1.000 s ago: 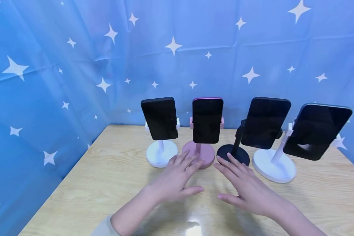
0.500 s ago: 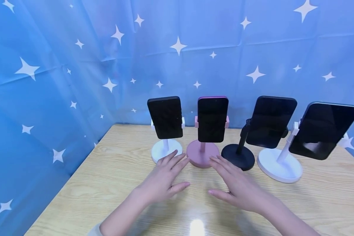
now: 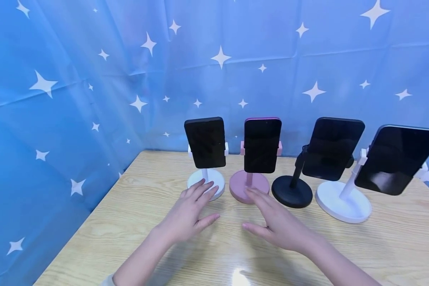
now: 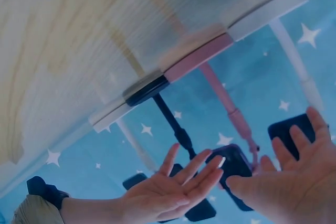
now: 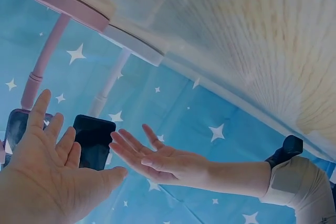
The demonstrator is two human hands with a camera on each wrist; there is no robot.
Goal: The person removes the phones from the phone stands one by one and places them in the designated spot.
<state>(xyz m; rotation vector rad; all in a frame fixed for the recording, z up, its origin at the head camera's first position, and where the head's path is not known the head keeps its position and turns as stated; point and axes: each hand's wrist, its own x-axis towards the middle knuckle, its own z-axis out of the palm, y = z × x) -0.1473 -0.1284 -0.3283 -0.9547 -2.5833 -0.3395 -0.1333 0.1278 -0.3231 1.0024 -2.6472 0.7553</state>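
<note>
My left hand (image 3: 187, 214) hovers over the table in front of the leftmost white phone stand (image 3: 196, 176), fingers spread and overlapping its base in the head view. To its right my right hand (image 3: 282, 222) is held out flat, fingertips overlapping the front of the pink phone stand (image 3: 236, 186). Both hands hold nothing, and their relaxed fingers show in the wrist views, palms visible. A dark phone (image 3: 206, 143) sits clamped in the white stand. The pink stand carries a phone with a magenta edge (image 3: 261, 145).
Right of the pink stand are a black phone stand (image 3: 292, 192) with a dark phone (image 3: 332, 147) and a second white phone stand (image 3: 343, 204) with another phone (image 3: 397, 159). All stand on a wooden table (image 3: 128, 222). Behind hangs a blue curtain with white stars (image 3: 111, 99).
Both hands have shifted left: the left hand from before the pink stand to before the leftmost white one, the right from the black stand to the pink one. The head view has turned slightly left.
</note>
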